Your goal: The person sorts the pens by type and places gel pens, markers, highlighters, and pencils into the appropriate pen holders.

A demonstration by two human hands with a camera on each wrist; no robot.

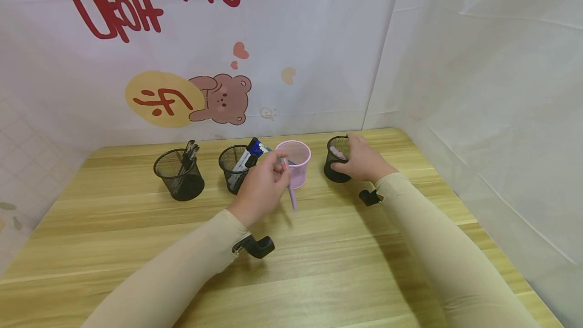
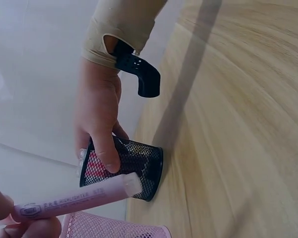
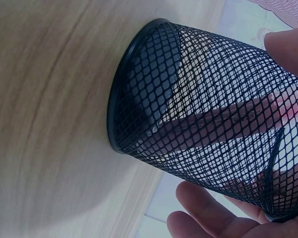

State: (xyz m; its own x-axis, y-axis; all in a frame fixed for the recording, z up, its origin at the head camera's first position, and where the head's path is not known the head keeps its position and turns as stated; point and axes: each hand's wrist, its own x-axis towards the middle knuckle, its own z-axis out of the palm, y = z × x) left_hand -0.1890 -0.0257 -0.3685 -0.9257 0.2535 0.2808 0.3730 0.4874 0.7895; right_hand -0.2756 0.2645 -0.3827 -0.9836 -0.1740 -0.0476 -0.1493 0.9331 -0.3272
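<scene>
My left hand pinches a slim pink plastic pen between thumb and fingertips, just in front of the pink mesh plastic cup. In the head view the pen's long axis runs roughly upright with a slight tilt: upper end at my fingers near the cup rim, lower end hanging toward the wooden table, not touching it as far as I can tell. In the left wrist view the free end points toward the small black wire-mesh cup.

My right hand wraps that small black cup at the right end of the row, thumb on the near wall, fingers round the far side; pink pens lie inside it.

Handling, my judgement: the pen looks light, stiff and smooth, so it could slip or swing in a two-finger pinch; hold it mid-barrel, not at the tip. The mesh cup looks light and tippy; grip round the wall.

Two more black mesh cups: one with blue-capped markers, one with dark pens, both left of the pink cup.
</scene>
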